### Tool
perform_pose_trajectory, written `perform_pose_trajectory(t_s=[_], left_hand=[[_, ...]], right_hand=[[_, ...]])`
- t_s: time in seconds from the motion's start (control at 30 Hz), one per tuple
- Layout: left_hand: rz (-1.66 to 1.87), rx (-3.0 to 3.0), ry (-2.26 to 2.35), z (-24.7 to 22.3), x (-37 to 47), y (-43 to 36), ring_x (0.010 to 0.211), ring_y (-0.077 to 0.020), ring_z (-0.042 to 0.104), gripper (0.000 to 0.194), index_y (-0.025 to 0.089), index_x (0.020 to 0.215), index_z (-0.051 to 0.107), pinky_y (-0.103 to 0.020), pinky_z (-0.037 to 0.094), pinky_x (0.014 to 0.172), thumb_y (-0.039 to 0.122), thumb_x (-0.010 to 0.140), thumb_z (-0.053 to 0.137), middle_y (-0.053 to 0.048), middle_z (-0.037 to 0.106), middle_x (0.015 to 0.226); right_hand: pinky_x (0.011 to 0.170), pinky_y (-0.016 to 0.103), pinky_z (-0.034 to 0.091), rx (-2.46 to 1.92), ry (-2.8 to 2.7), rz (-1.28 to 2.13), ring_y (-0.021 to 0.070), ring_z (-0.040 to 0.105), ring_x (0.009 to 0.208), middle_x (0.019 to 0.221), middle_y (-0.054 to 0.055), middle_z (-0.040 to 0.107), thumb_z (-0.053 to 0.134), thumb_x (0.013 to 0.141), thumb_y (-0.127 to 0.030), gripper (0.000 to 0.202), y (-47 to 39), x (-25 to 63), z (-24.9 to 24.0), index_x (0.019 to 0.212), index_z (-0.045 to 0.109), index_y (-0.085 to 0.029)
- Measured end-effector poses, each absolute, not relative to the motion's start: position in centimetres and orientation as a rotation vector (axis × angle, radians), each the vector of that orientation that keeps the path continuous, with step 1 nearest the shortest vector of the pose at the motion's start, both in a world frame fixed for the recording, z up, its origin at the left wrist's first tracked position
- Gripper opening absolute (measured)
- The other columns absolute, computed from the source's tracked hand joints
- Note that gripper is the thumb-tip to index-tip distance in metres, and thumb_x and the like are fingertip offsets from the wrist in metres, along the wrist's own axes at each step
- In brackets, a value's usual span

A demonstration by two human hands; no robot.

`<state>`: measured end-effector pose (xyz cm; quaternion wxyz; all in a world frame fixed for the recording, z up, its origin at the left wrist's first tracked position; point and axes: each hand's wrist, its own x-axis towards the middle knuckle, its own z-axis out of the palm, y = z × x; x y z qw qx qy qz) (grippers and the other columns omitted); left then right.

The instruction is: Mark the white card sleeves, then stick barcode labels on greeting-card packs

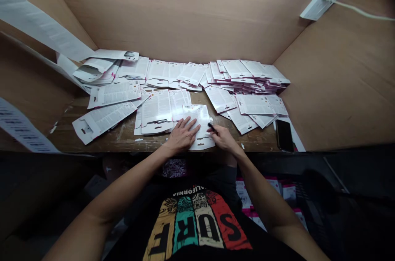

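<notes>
My left hand [184,134] lies with fingers spread on a white printed packet [201,115] at the table's front edge. A hang hole shows at the packet's near end. In my right hand [224,137] is a small black tool [211,126], its tip by the packet's right side; its exact kind cannot be made out. Left of my left hand, another white packet [156,107] lies over others, its near flap partly raised.
Stacked packets [240,70] line the back right, and more [103,93] lie at the left. A black phone [284,135] rests at the table's right front. Cardboard walls [185,10] enclose the wooden table [121,139]. Below right stand boxes [288,193] with pink edges.
</notes>
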<state>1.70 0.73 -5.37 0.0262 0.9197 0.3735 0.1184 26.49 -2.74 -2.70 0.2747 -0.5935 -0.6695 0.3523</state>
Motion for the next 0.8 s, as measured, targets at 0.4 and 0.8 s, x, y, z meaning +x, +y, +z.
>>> perform_pose_trajectory(t_s=[0.4,0.8], left_hand=[[0.375,2.798,1.173,-5.6,1.6,0.6,0.16,-0.0354,0.034,0.054,0.029,0.157,0.056,-0.054,0.03,0.129,0.035,0.103,0.053,-0.005,0.045,0.17],[0.366,2.771,1.183,-5.4,1.7,0.4,0.16,-0.036,0.033,0.055,0.029,0.157,0.055,-0.056,0.03,0.129,0.036,0.103,0.053,-0.006,0.043,0.171]], right_hand=[[0.081,0.03,0.045,-1.715,-2.183,0.54,0.0217,0.064,0.091,0.105,0.009,0.07,0.059,0.098,-0.015,0.013,-4.4,23.9,-3.5,0.103,0.07,-0.018],[0.074,0.03,0.04,-2.039,-2.244,0.467,0.0229,0.065,0.097,0.115,0.011,0.071,0.052,0.105,-0.022,0.013,-4.4,22.3,-2.5,0.111,0.064,-0.019]])
